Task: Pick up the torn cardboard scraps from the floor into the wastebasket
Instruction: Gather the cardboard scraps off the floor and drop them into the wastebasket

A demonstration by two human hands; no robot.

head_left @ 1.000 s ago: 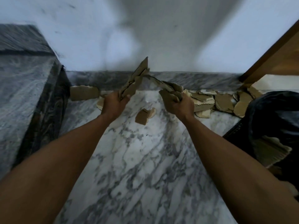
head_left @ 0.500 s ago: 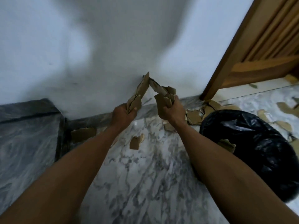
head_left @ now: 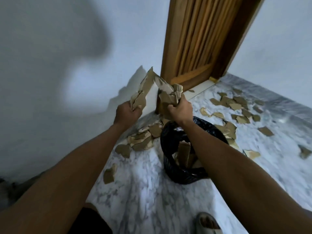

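My left hand grips a bunch of torn brown cardboard scraps, held up in the air. Beside it my right hand grips a second bunch of scraps; the two bunches touch at their tops. Both hands are raised just beyond and above the black-lined wastebasket, which holds several scraps. A pile of loose scraps lies on the marble floor left of the basket, and many more scraps are scattered to the right. My right forearm crosses over the basket.
A wooden door in its frame stands straight ahead, with white walls on either side. A lone scrap lies on the floor near the left wall. My sandalled foot shows at the bottom edge.
Both hands have lifted the scrap bunches off the floor and swung right toward the wastebasket. The view has turned right, bringing the door and the scattered scraps into sight.
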